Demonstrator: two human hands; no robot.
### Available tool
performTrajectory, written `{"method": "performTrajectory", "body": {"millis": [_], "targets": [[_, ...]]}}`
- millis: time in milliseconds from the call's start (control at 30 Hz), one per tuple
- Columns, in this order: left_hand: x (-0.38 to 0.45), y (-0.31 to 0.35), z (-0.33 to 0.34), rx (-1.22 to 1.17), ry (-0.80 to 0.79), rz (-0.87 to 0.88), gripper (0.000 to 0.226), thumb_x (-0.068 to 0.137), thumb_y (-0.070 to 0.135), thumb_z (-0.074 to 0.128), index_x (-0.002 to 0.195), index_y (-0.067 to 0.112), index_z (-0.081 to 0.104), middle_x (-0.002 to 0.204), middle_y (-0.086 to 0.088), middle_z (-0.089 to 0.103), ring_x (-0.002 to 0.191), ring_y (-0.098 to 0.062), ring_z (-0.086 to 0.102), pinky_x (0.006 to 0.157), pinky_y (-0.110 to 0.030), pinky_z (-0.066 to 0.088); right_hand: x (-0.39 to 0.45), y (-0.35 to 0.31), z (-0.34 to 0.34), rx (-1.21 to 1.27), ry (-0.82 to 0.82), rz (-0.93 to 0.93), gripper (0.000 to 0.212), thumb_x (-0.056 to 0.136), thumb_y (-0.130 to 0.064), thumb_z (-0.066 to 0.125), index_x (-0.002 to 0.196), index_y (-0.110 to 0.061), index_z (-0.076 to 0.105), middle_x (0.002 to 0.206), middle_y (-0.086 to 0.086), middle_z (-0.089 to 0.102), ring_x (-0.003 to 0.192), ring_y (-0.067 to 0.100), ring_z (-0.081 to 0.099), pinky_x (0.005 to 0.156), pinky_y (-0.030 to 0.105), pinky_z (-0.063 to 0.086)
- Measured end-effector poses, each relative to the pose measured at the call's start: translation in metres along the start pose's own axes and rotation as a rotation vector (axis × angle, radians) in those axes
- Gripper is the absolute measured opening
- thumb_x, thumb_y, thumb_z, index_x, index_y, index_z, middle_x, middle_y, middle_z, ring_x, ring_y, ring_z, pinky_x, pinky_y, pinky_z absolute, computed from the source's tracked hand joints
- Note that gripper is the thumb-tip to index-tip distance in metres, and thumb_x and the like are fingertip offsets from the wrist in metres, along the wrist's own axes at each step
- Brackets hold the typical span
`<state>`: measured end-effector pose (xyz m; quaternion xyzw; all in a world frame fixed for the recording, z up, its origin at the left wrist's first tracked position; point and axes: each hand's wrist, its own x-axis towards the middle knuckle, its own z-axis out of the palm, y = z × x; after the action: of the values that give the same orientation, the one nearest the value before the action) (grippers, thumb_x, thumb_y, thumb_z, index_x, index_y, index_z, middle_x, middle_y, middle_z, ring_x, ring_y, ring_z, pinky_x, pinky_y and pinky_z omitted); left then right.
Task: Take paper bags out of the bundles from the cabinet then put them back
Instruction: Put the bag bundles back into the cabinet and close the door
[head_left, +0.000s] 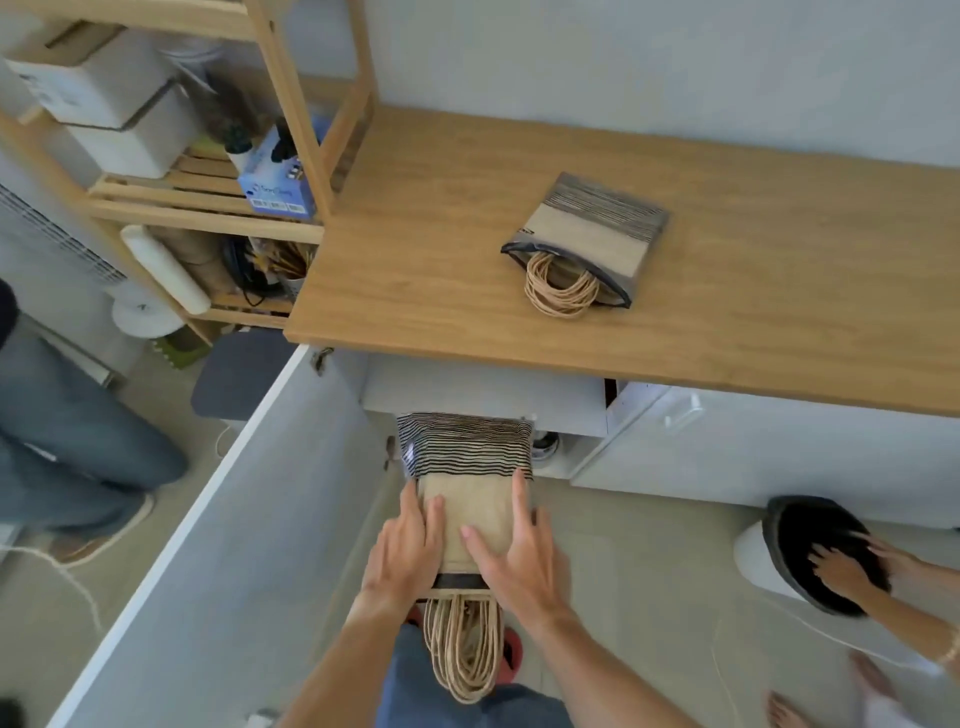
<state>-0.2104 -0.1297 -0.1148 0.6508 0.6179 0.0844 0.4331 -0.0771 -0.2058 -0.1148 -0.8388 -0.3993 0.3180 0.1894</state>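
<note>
Your hands flank a bundle of paper bags (467, 499) held below the counter (415, 249) edge, in front of the open cabinet (483, 395). Left hand (402, 551) lies flat along the bundle's left side, fingers spread and pressing the top. Right hand (511, 553) clamps the right edge, index finger reaching up toward the striped wrap. Both grip the bundle between them; its twisted cord handles (462, 649) hang down toward you, past your wrists. Cabinet door (208, 519) stands open at your left. A second bundle (589, 236) lies on the counter, well apart from both hands, handles spilling out of its open end.
</note>
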Motion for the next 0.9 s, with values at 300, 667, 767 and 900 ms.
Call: {"method": "performTrajectory", "body": {"millis": [300, 667, 767, 900], "targets": [[0.029, -0.029, 0.017, -0.041, -0.112, 0.010, 0.066, 0.099, 0.051, 0.037, 0.153, 0.029, 0.006, 0.134, -0.010, 0.059, 0.115, -0.034, 0.059, 0.096, -0.040, 0.042, 0.020, 0.019, 0.020, 0.093, -0.041, 0.003, 0.101, 0.083, -0.067, 0.061, 0.156, -0.047, -0.006, 0.142, -0.002, 0.037, 0.113, 0.024, 0.058, 0.087, 0.036, 0.050], [0.208, -0.075, 0.061, -0.230, -0.039, 0.009, 0.076, 0.094, 0.055, 0.050, 0.154, 0.032, 0.010, 0.143, 0.000, 0.050, 0.131, -0.025, 0.047, 0.105, -0.035, 0.035, 0.195, 0.031, 0.100, -0.042, 0.057, -0.110, 0.088, 0.081, -0.074, 0.060, 0.152, -0.042, 0.020, 0.143, 0.007, 0.035, 0.114, 0.030, 0.059, 0.082, 0.038, 0.055], [0.285, -0.092, 0.068, -0.199, -0.054, 0.047, 0.082, 0.091, 0.058, 0.053, 0.154, 0.035, 0.006, 0.145, -0.001, 0.048, 0.132, -0.024, 0.046, 0.101, -0.031, 0.035, 0.269, 0.030, 0.134, -0.057, 0.113, -0.166, 0.085, 0.085, -0.070, 0.060, 0.153, -0.033, 0.026, 0.139, 0.007, 0.036, 0.107, 0.030, 0.062, 0.066, 0.030, 0.044], [0.373, -0.114, 0.074, -0.168, -0.026, 0.123, 0.082, 0.088, 0.066, 0.051, 0.151, 0.040, 0.005, 0.143, -0.003, 0.050, 0.126, -0.026, 0.053, 0.102, -0.039, 0.044, 0.348, 0.026, 0.177, -0.052, 0.174, -0.262, 0.080, 0.088, -0.069, 0.056, 0.151, -0.027, 0.030, 0.137, 0.011, 0.038, 0.107, 0.034, 0.063, 0.068, 0.032, 0.050]]}}
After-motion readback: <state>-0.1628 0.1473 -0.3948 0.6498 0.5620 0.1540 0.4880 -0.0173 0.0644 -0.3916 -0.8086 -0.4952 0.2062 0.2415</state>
